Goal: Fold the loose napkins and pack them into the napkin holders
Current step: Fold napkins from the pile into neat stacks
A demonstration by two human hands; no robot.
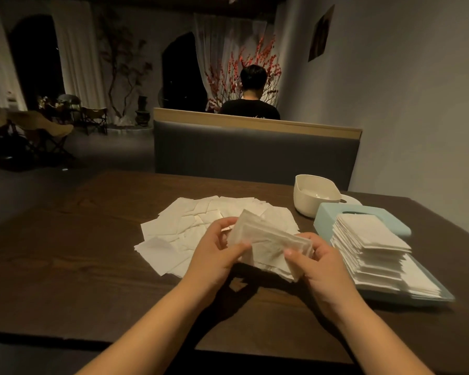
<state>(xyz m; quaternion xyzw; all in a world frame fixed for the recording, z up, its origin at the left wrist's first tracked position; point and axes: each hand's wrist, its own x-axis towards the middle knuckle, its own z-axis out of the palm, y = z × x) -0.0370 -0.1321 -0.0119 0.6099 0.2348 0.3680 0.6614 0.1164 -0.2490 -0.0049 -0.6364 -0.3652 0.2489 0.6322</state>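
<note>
Left hand point(214, 253) and right hand point(313, 259) both gripping one bunch of napkins point(270, 246), held up above the dark bench point(65, 239). Loose napkins point(179, 228) spread just behind. Tall folded stack point(368, 247) at the right, beside blue holder point(333, 215) and white holder point(313, 194).

**Both hands on the napkin bundle**

Left hand point(215, 257) and right hand point(313, 259) grip a small bundle of napkins point(271, 246) above the dark wooden table point(92, 266). Loose napkins point(190, 228) lie spread behind it. To the right, a tall folded stack point(368, 250) rests on a pale blue holder point(331, 212), white holder point(309, 196) just beyond.
</note>
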